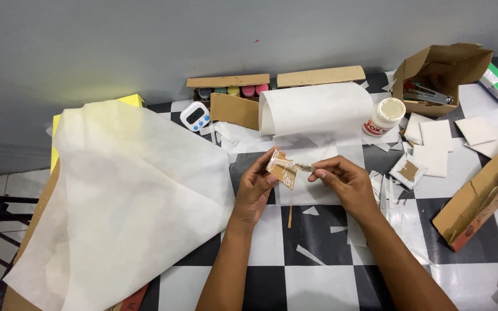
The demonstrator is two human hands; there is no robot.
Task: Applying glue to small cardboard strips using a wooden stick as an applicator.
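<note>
Left hand [256,187] pinches a small brown cardboard piece [281,169] above the checkered counter [272,270], while the right hand [341,181] grips between fingertips a thin frayed strip [302,167] that runs to the cardboard, possibly tape or a peeled paper layer, too blurred to tell. Behind the hands lies a curled white paper sheet [318,109], with a white glue jar [385,116] to its right, a small digital timer [195,116] to its left, and a large translucent sheet [128,196] draped over the counter's left side; cut white squares [436,135] and an open cardboard box [439,72] sit far right.
</note>
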